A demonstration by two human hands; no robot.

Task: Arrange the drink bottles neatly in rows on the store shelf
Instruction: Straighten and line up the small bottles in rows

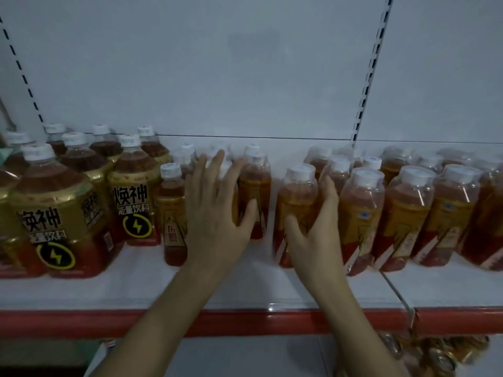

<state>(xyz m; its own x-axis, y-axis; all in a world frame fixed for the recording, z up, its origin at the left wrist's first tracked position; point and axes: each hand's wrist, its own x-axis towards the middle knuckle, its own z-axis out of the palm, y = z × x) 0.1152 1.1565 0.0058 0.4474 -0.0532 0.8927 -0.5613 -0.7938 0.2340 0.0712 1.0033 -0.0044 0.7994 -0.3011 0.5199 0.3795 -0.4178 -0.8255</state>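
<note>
Two bare hands are up at the white shelf (245,284) with its red front edge. Left hand (215,213) is spread wide, fingers splayed, palm laid against a cluster of small amber bottles (254,191) mid-shelf, gripping nothing, thumb against the side of the one that shows clearly. Right hand (315,229) is open too, cupped around the side of a front-row small bottle (296,213), thumb low across its label, fingers behind it, so it's a loose hold rather than a full clench. Big gold-labelled bottles (57,213) stand in rows at left; more small bottles (408,213), slightly tilted, crowd the right side.
</note>
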